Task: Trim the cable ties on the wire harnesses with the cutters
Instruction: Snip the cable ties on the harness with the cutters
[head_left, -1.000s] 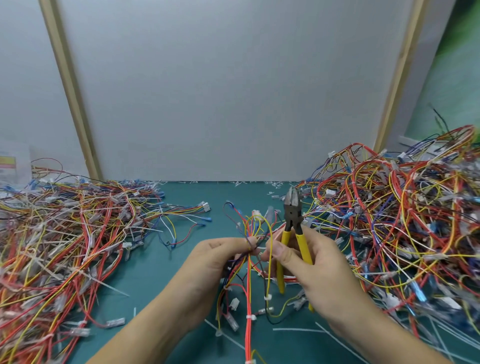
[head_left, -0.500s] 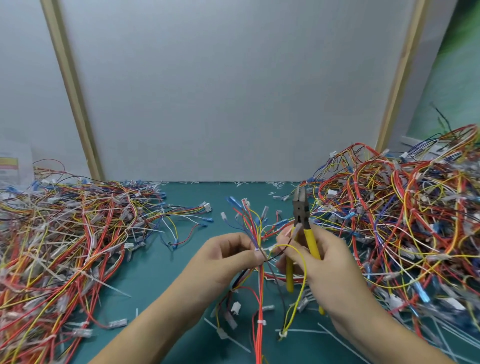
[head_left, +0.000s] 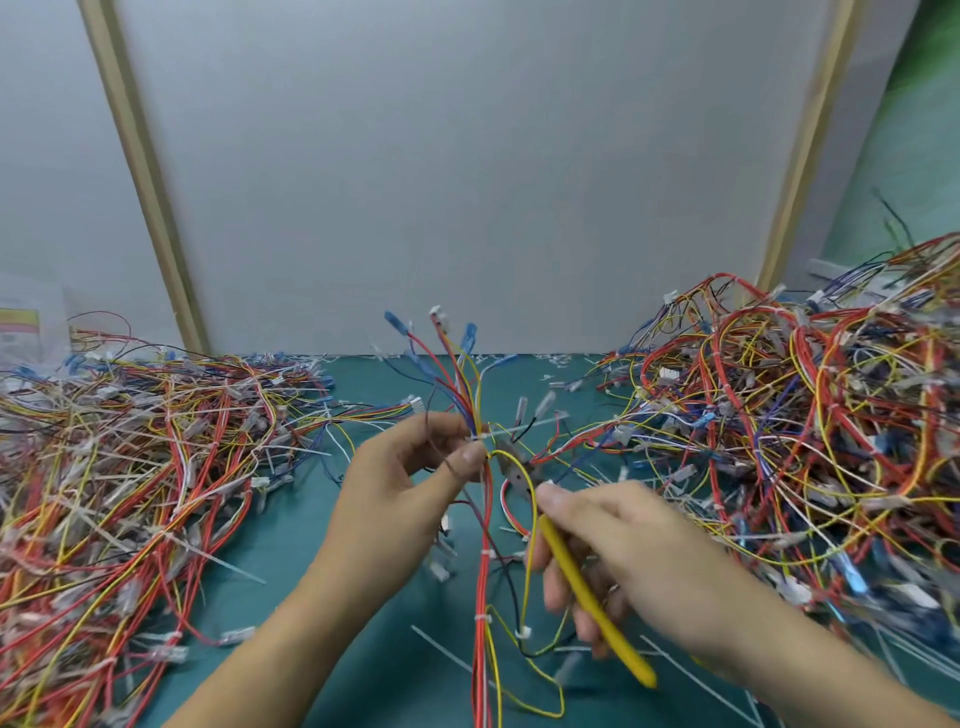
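**A:** What lies farthest left?

**B:** A left pile of harnesses spread over the green mat. Its red, yellow and white wires are tangled, and many pale tie tails stick out.

**A:** And the person's left hand?

**B:** The left hand is raised over the middle of the mat. Its thumb and fingers pinch one harness at a bound spot. Above the pinch the wires fan upward to blue and white connectors. Below it they hang down past the bottom edge of the view.

**A:** Where is the tie?

**B:** The tie has a white tail that juts to the right from the pinch, nearly level.

**A:** The cutters?

**B:** The cutters are just right of the harness. The head points up and left, close under that tail. It is blurred, so whether the blades touch the tail, or how far they gape, cannot be told.

**A:** Who holds them?

**B:** The right hand does. Its fingers are curled round the yellow handles and its thumb lies on top near the head.

**A:** Farther right?

**B:** A taller right pile of harnesses. A loose tail lies on the mat between the forearms.
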